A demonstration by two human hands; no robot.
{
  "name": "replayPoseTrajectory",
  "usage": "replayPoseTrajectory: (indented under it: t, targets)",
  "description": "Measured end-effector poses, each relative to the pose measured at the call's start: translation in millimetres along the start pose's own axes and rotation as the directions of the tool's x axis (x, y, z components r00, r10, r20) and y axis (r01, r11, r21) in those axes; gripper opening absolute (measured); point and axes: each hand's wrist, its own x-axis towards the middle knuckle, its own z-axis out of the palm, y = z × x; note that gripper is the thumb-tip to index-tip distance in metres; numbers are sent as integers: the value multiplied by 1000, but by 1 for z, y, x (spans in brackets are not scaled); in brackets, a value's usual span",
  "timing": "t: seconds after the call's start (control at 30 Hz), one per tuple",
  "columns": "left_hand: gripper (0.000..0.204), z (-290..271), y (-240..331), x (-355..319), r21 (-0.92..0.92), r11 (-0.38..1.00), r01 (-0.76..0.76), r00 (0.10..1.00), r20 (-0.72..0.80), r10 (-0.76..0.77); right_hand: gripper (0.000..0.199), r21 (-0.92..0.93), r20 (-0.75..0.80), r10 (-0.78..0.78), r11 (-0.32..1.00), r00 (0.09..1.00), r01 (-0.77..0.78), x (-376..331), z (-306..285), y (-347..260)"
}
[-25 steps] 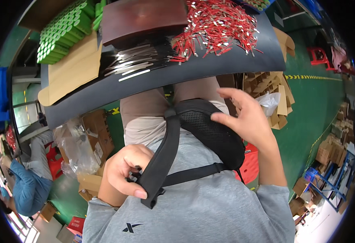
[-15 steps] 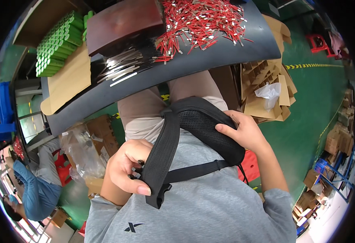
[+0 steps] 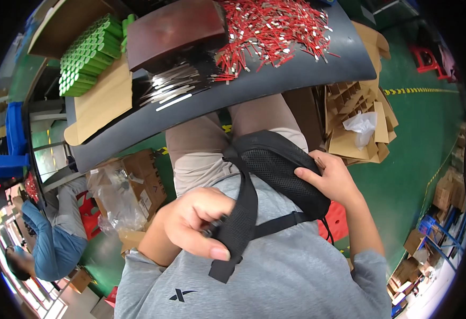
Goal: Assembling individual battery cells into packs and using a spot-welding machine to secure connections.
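A black waist bag (image 3: 278, 167) with a mesh face lies over my lap and lower belly. Around its right end curls my right hand (image 3: 335, 183), thumb on the mesh side. My left hand (image 3: 198, 223) is closed on the bag's wide black strap (image 3: 243, 210), pinching it near its lower end. Dark plastic, probably a buckle, shows in part between those fingers. A narrower band (image 3: 278, 224) runs from the strap to the bag's lower right end, where a thin cord (image 3: 327, 229) hangs.
Ahead is a dark table (image 3: 318, 69) bearing red wires (image 3: 275, 34), metal strips (image 3: 172, 85), a brown box (image 3: 174, 32) and green cylindrical cells (image 3: 92, 53). Cartons stand at right (image 3: 355, 133) and left (image 3: 142, 181). Another person (image 3: 57, 244) sits at far left.
My left hand has moved right, carrying the strap's end with it, and the strap is now twisted. The buckle end that hung below it no longer shows plainly. The whole view has shifted slightly.
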Motion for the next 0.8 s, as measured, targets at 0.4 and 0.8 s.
replayPoseTrajectory:
  t: [0.4, 0.8]
  targets:
    - [20, 8, 3, -9, 2, 1000, -9, 885, -466, 9, 32, 245, 363, -549, 836, 753, 492, -21, 25, -101]
    - [34, -9, -1, -16, 207, 931, -301, 795, -484, 365, 24, 268, 606, -520, 846, 602, 461, 8, 18, -131]
